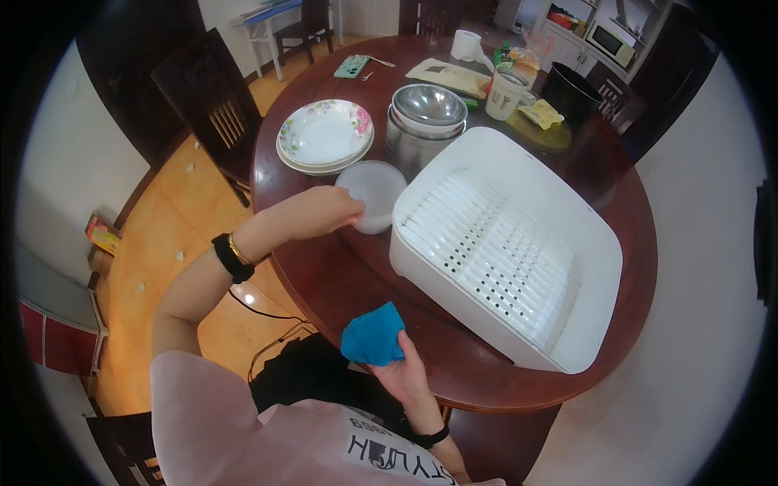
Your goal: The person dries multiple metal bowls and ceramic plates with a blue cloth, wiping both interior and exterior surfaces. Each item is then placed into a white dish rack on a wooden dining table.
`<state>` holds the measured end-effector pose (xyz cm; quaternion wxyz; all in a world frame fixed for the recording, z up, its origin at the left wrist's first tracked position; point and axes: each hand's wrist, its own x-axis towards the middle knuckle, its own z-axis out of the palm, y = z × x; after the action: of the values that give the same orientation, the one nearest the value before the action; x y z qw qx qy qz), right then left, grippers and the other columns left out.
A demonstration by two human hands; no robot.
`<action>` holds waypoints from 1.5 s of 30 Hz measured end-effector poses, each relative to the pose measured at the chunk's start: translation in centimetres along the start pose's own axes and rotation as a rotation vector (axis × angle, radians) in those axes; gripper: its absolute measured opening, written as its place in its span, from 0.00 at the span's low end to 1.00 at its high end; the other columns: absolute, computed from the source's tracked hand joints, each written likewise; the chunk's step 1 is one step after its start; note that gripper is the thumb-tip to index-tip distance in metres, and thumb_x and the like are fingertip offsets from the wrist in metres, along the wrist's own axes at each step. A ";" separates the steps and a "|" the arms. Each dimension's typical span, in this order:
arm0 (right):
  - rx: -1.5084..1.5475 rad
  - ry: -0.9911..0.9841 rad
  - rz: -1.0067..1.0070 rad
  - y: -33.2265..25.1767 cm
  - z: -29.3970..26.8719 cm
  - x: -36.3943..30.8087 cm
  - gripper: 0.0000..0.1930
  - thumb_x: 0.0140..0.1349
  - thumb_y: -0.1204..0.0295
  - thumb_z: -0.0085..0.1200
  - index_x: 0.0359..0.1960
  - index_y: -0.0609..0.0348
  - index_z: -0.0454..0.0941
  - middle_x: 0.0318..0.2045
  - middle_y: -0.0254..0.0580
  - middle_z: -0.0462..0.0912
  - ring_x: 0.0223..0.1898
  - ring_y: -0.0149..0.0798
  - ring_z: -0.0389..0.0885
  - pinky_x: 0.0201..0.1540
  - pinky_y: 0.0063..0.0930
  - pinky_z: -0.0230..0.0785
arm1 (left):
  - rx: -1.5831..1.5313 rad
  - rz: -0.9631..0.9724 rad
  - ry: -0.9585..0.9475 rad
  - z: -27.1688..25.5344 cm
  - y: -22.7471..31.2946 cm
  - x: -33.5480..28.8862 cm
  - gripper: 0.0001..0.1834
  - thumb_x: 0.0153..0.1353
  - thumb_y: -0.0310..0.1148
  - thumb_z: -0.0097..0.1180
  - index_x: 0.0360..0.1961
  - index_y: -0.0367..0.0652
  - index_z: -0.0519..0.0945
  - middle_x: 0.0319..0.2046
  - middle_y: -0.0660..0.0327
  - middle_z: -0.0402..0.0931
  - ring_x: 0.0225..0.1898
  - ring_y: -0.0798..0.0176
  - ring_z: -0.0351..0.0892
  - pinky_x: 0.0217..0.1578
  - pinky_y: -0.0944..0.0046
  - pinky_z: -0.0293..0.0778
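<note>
My left hand reaches over the table's left side, its fingers closed at the near edge of a round, translucent whitish bowl or lid. Which of the two it is, I cannot tell. A folded blue cloth is in my right hand, low over the table's near edge. Just beyond the round piece stand a stack of white plates with a floral rim and a stack of metal bowls. To its right lies a large white dish rack with a ribbed, perforated bottom; no dishes show in it.
The round dark-red table fills the middle. Toward its back are a phone, a paper roll, a patterned cup, a yellow packet and a black pot. A dark wooden chair stands at the left.
</note>
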<state>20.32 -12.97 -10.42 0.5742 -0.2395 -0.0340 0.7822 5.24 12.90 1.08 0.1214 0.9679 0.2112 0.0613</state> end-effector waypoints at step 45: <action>-0.044 0.097 -0.409 -1.8 2.3 -2.7 0.27 0.69 0.58 0.46 0.61 0.65 0.62 0.56 0.47 0.73 0.56 0.42 0.73 0.59 0.39 0.65 | 0.064 0.171 0.183 -7.8 -3.3 14.2 0.17 0.59 0.32 0.57 0.49 0.40 0.78 0.43 0.50 0.79 0.45 0.47 0.77 0.43 0.55 0.74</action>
<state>21.54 -14.36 -6.90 0.7165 -0.2774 -0.0714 0.6360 15.44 23.47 8.68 0.0650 0.9761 0.1399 0.1528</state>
